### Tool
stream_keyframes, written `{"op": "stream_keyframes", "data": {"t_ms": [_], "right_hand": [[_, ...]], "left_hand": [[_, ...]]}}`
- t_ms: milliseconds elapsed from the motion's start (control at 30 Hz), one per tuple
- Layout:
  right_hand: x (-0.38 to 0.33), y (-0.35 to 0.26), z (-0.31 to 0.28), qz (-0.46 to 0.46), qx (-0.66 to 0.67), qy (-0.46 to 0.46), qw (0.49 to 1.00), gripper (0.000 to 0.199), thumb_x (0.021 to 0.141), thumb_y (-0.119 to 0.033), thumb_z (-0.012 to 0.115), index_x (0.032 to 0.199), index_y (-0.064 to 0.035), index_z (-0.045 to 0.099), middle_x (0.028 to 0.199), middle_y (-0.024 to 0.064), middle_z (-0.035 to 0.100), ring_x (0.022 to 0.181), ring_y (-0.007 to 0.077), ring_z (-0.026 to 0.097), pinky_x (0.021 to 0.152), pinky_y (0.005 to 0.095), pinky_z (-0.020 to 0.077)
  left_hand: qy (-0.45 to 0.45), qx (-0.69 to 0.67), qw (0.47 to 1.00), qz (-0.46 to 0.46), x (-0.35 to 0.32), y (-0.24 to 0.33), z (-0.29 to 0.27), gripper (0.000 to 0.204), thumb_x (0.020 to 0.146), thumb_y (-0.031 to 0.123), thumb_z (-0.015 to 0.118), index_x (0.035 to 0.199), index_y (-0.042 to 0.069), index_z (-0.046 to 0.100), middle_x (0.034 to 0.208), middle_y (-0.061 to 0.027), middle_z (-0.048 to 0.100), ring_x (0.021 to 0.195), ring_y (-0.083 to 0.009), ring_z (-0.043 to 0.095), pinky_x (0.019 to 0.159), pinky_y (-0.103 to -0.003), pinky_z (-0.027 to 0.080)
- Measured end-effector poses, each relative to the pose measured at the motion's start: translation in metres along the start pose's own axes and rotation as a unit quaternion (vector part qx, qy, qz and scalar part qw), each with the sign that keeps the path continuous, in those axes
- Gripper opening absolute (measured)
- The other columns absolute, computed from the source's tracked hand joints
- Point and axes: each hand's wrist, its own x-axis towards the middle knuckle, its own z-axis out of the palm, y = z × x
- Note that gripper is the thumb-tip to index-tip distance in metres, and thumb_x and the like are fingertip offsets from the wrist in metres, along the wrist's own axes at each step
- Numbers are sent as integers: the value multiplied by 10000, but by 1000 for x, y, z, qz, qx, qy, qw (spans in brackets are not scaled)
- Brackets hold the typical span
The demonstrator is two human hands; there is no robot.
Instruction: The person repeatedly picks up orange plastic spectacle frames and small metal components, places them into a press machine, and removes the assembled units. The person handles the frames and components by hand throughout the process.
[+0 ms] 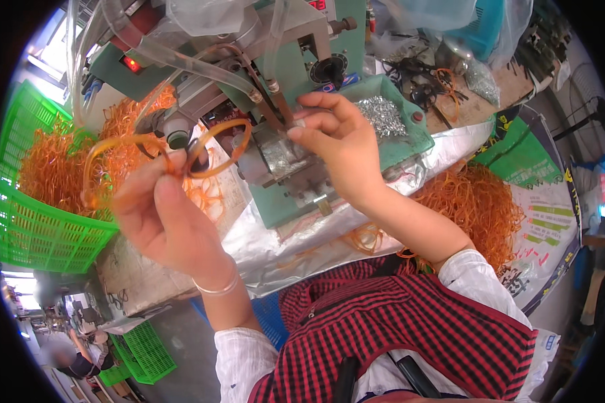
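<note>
The left hand (165, 215) pinches an orange elastic loop (218, 148), its long axis reaching right toward the green crimping machine (296, 87). The right hand (336, 144), nearer the machine, pinches something small at its head; what it is cannot be told.

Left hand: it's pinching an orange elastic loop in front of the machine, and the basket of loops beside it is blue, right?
Not quite. The left hand does pinch an orange elastic loop in front of the machine, but the basket is green, not blue, as the head view shows.
</note>
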Motion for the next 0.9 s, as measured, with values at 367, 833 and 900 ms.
{"op": "stream_keyframes", "data": {"t_ms": [367,833,900], "right_hand": [[-3,37,1,-48,103,25,993,295,850,68,720,1117,9,609,934,63,723,860,91,665,780,200,511],[-6,7,-126,-57,-523,7,850,261,880,-80,625,1125,-92,713,1009,138,733,961,298,709,848,357,540],[-9,7,-139,-87,-544,-48,833,241,886,-82,623,1108,-91,718,986,143,734,946,303,711,836,363,542]], "left_hand": [[-5,-15,1000,-15,8,-9,4,123,932,-58,624,1042,-28,579,1008,-158,692,944,-220,693,877,-326,554],[-302,169,910,227,-50,-12,26,220,727,-23,747,924,59,694,1039,-119,740,605,-243,597,576,-313,504],[-308,199,890,272,-51,-19,29,244,700,-17,758,920,61,685,1051,-97,742,601,-240,581,559,-308,498]]}}
